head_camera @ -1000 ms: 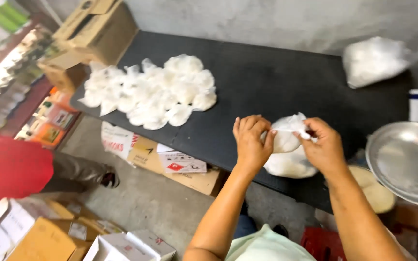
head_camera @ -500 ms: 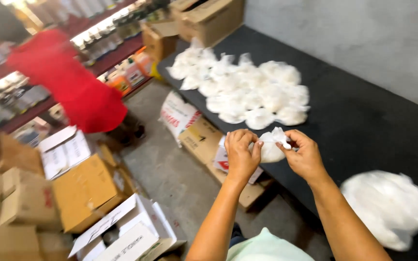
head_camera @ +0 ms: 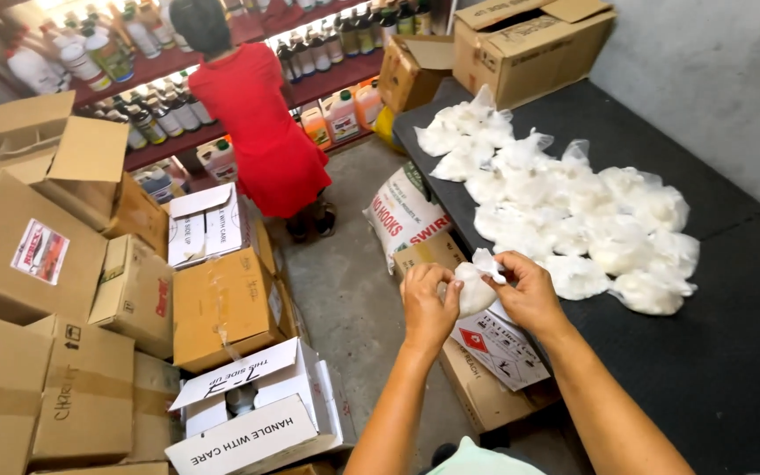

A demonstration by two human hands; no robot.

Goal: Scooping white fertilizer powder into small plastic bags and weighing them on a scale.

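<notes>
Both forearms bare, no sleeves, watch or rings showing. Left hand (head_camera: 427, 305) and right hand (head_camera: 529, 290) ungloved. Pale mint-green top (head_camera: 477, 459) at bottom edge.

A small clear plastic bag (head_camera: 472, 286) packed with white powder sat rounded and plump, its bulging bottom pointing to seven o'clock. Its loose neck was gathered and twisted toward one o'clock, a thin crinkled flap of film sticking up there. It hung in the air off the table's nine o'clock edge, just short of the pile of like bags.
</notes>
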